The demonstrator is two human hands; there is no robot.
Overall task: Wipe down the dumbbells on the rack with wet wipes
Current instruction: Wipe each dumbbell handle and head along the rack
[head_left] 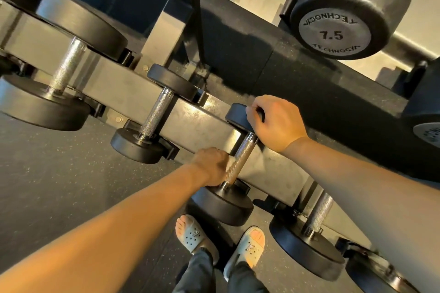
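Head view: white wipe [230,164] against dumbbell handle [241,157] of knurled steel.

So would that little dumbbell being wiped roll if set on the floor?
Likely yes: the dumbbell has round heads that could roll; the rack cradles it now. It probably feels heavy for its size, with a steel bar and thick heads. The knurled handle should grip well, even damp from the wipe.

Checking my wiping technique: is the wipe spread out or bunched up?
Bunched: only a small white wad of wipe shows, pressed by the left hand against the dumbbell handle.
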